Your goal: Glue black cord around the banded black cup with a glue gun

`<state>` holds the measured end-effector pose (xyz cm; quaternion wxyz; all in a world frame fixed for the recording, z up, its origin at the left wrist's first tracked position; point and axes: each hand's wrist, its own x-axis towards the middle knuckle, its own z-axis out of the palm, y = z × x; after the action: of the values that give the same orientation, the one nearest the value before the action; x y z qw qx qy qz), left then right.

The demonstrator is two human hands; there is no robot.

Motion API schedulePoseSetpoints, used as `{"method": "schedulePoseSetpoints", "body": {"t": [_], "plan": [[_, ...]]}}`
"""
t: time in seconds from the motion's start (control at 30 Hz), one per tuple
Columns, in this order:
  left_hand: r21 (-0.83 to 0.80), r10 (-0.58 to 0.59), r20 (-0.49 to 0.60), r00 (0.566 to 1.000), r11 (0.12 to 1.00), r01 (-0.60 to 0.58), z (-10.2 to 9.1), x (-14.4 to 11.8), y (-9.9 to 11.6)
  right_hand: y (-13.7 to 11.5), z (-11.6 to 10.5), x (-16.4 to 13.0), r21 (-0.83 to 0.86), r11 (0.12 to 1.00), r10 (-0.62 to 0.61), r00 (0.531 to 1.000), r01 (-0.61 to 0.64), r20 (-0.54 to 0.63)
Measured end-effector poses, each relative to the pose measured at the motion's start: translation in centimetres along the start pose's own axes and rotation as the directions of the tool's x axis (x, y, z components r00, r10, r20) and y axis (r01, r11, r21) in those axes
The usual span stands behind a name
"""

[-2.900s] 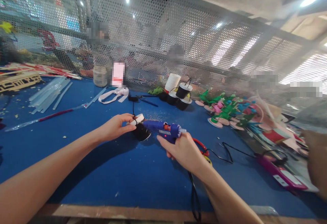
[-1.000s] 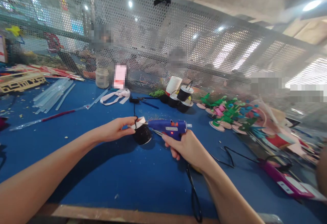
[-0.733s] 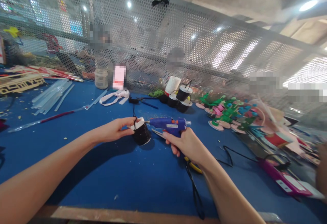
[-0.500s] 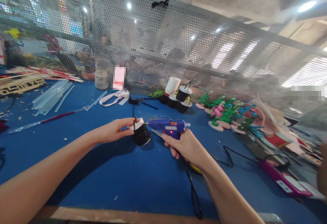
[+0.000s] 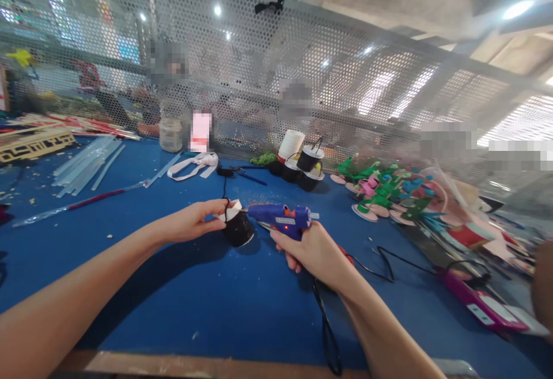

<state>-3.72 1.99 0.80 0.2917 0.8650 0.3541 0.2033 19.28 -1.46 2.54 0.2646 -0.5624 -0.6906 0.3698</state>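
At the far left of the blue desk lie a pale wooden lattice piece and, just beside it, a loose bundle of clear glue sticks. A long thin rod with a red middle lies in front of them, and a small jar stands near the perforated metal screen at the back, next to a looped white ribbon.

The left hand reaches in from the lower left, its fingers closed in a pinch on the white rim of a small black glittery cup, which sits tilted on the desk near the middle. A thin black string rises from the cup's rim.

Just to the right, the right hand is clenched around the grip of a blue glue gun, held level with its nozzle at the cup's white rim; a red light shows on its body. Its black cord runs down towards the near edge of the desk.

Behind the gun, more black cups and a white cup stand against the screen. Further right is a heap of green, pink and blue foam shapes, and at the far right a magenta tool lies flat with a black cable nearby.
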Motion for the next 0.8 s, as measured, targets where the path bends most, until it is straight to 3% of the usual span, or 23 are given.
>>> {"method": "schedulePoseSetpoints", "body": {"t": [0.4,0.67,0.8], "plan": [[0.018,-0.016,0.008,1.0,1.0,0.016,-0.03,0.02,0.14,0.02,-0.11,-0.22,0.009,1.0,-0.01,1.0,0.01,0.011],[-0.009,0.042,0.003,0.999,0.999,-0.042,-0.06,0.09,0.28,-0.27,-0.01,-0.48,-0.013,1.0,0.013,1.0,-0.013,0.015],[-0.008,0.002,0.003,1.0,1.0,-0.002,-0.02,0.07,0.22,0.14,-0.18,-0.1,-0.026,1.0,-0.003,1.0,0.004,0.009]]}}
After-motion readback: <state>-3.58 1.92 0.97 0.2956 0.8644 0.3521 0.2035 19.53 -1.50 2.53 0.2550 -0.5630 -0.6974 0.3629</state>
